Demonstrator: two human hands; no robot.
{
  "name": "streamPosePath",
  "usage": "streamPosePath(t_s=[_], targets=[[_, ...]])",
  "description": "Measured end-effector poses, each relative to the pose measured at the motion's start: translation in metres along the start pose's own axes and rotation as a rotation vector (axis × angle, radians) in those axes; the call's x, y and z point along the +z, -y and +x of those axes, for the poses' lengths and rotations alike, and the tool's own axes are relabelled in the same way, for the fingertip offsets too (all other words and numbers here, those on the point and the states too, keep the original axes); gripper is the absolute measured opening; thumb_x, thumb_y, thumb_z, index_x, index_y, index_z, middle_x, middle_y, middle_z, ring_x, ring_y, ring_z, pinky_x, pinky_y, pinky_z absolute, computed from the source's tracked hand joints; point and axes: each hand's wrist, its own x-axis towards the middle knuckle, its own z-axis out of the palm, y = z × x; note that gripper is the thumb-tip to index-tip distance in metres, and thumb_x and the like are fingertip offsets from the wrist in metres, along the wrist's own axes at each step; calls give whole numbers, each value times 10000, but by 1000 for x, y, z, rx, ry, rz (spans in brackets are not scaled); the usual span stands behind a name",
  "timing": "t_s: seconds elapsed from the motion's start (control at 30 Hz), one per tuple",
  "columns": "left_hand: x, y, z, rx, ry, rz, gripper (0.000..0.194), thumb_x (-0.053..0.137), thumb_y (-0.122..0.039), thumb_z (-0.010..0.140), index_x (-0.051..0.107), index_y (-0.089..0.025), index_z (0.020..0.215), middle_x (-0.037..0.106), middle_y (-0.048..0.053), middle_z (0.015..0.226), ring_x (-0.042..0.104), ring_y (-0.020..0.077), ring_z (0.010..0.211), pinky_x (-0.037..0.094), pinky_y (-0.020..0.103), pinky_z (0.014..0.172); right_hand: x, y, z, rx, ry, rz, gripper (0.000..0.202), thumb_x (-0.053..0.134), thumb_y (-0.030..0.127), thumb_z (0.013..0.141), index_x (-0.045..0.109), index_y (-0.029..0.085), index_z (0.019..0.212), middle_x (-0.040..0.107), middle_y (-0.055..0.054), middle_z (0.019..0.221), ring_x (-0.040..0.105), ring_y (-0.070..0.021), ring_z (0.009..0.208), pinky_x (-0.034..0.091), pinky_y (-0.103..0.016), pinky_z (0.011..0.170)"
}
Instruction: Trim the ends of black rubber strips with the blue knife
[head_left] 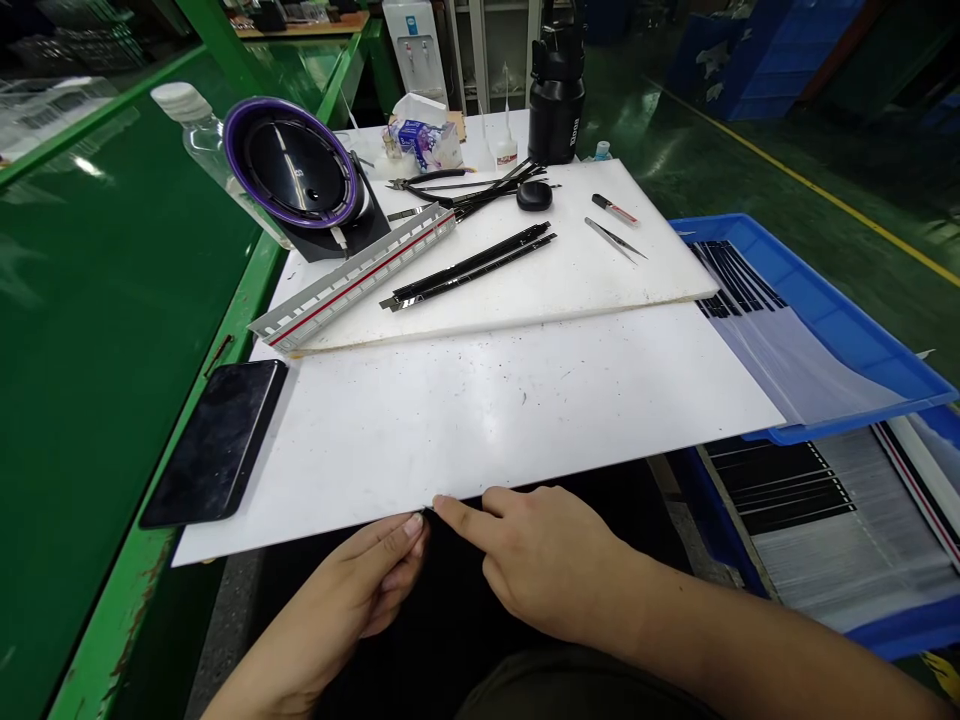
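Pinching a dark sliver (427, 510), left hand (367, 570) sits beside right hand (551, 560) (grip unclear); seemingly midway: trayed strips (733, 272) done, loose strips (472, 262) remaining.

Two hands (375, 570) (544, 555), one ruler (360, 277)

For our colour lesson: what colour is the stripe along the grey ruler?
Red; the stripe shows best in the head view.
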Motion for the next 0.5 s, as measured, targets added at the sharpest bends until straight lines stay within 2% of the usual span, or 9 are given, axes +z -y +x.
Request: streamPosePath(t_s=[0.2, 0.5], targets=[[1, 1, 0, 14, 11, -9, 482, 685, -645, 779, 547, -188, 711, 348, -78, 583, 199, 67, 492, 139, 199, 425, -3, -2, -2, -8, -16, 92, 617, 424, 201, 904, 412, 264, 1519, 685, -40, 1012, 637, -217, 738, 391, -330, 591], [0, 1, 3, 39, -4, -15, 465, 681, -608, 802, 532, -182, 691, 347, -79, 570, 192, 55, 475, 131, 175, 407, 8, 5, -3, 18, -46, -64, 623, 449, 211, 911, 386, 254, 1530, 674, -51, 969, 596, -217, 595, 329, -324, 488]])
